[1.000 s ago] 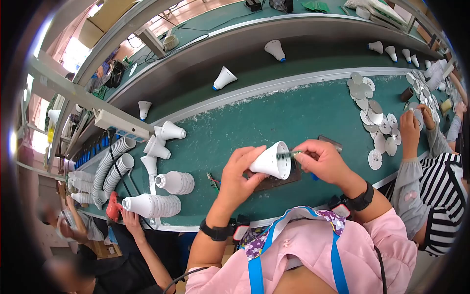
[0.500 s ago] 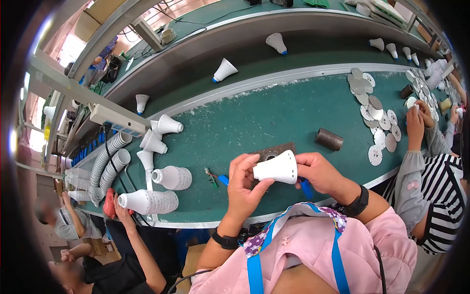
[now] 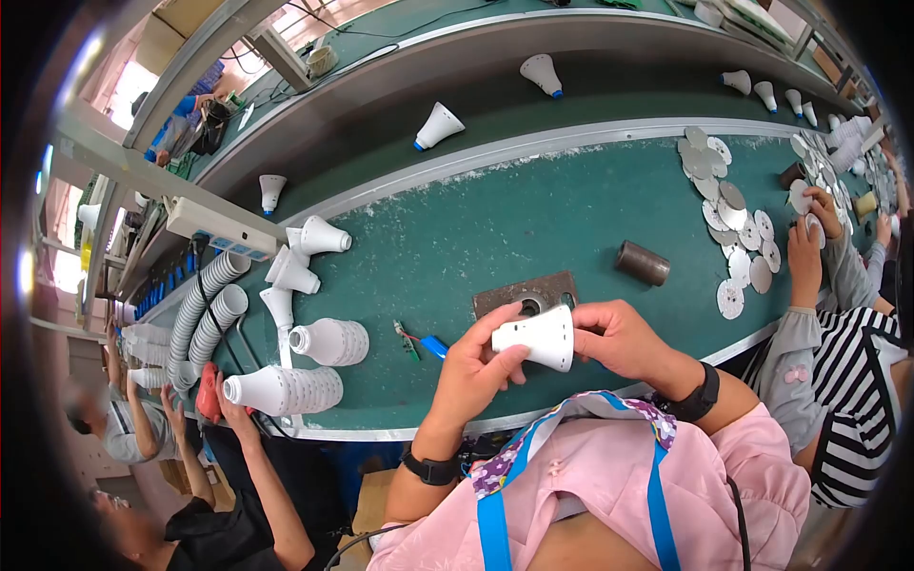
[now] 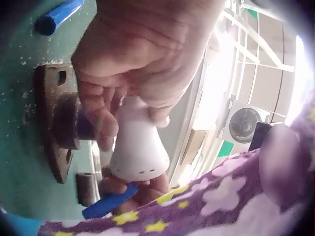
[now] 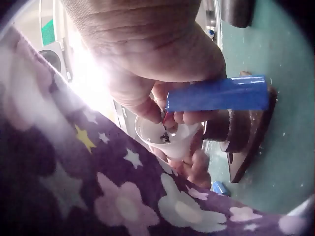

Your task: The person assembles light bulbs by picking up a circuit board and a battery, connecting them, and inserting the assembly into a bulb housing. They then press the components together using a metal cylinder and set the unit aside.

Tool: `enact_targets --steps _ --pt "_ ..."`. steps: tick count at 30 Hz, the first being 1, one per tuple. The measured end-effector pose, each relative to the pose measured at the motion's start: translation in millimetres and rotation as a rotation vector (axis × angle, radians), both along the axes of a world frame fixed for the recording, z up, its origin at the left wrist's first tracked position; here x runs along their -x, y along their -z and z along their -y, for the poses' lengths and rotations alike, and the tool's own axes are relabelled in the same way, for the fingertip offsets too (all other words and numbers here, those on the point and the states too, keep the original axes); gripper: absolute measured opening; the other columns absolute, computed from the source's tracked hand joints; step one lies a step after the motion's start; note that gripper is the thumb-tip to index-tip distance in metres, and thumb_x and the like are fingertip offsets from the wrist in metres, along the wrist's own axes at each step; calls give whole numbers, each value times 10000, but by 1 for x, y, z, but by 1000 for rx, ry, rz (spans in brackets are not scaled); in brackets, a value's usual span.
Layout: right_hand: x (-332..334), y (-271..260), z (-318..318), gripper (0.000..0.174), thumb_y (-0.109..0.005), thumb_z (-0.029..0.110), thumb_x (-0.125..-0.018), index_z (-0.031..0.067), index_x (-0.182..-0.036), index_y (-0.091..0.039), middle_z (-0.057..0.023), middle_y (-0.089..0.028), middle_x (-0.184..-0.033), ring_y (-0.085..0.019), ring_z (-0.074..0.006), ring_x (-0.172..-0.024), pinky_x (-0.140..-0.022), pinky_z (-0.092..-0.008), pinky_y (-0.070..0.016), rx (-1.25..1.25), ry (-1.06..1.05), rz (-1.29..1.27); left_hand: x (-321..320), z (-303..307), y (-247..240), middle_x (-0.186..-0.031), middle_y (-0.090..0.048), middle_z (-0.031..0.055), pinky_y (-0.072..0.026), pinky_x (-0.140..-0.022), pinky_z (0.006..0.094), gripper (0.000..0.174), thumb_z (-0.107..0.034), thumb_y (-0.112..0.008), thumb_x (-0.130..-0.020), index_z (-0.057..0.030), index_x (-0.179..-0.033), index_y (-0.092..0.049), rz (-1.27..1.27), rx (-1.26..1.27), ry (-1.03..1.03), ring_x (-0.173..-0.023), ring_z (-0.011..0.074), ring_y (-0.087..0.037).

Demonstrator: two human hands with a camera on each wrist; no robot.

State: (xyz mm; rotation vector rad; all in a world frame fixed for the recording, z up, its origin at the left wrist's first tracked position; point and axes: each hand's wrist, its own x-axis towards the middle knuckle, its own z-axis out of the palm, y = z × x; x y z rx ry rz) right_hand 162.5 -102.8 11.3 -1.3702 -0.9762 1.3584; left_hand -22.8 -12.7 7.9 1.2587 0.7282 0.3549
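A white cone-shaped housing lies sideways in front of the person, its narrow end gripped by the left hand. At its wide rim is the right hand. In the right wrist view, the right hand has its fingertips at the mouth of the housing, pinching a thin red lead, with a small dark part inside. A blue piece hangs beside those fingers. The left wrist view shows the left hand's fingers and thumb around the neck of the housing.
Behind the hands lies a rusty metal plate with a round fitting; a metal cylinder is farther right. Stacked white housings stand left, near a circuit board with a blue piece. Metal discs and another person's hands are at right.
The green board held at the housing's mouth has gone from sight inside it. The housing has turned sideways and moved lower, and the right hand has come to its rim.
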Motion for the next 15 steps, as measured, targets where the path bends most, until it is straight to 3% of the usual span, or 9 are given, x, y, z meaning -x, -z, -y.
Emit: enact_targets --steps 1,3,8,15 --pt "0 1 0 170 -553 165 -849 21 -860 -642 10 -561 -674 -473 -41 -583 -517 -200 -390 54 -4 8 -1 0 1 -1073 -553 116 -475 -579 193 385 14 -549 -798 -9 -1172 -462 0 2 0 -789 113 -588" --pt "0 -1 -1 174 -549 168 -851 22 -853 -644 12 -556 -667 -469 -42 -573 -511 -202 -386 109 -10 15 -3 3 3 -1054 -557 99 -467 -570 185 419 36 -589 -769 -1 -1168 -467 234 -127 -65 -738 112 -590" --pt "0 -8 -3 177 -541 166 -852 19 -854 -639 7 -557 -666 -479 -53 -571 -507 -204 -390 170 -22 -294 -1 5 4 -1016 -568 90 -466 -566 186 445 51 -612 -750 1 -1168 -467 220 -91 -46 -735 111 -587" --pt "-4 -8 -1 171 -552 159 -846 5 -834 -624 -8 -564 -688 -493 -62 -601 -515 -209 -398 154 -58 -288 -1 6 3 -971 -575 80 -467 -564 185 450 41 -617 -753 3 -1175 -467 204 -52 -15 -723 106 -584"
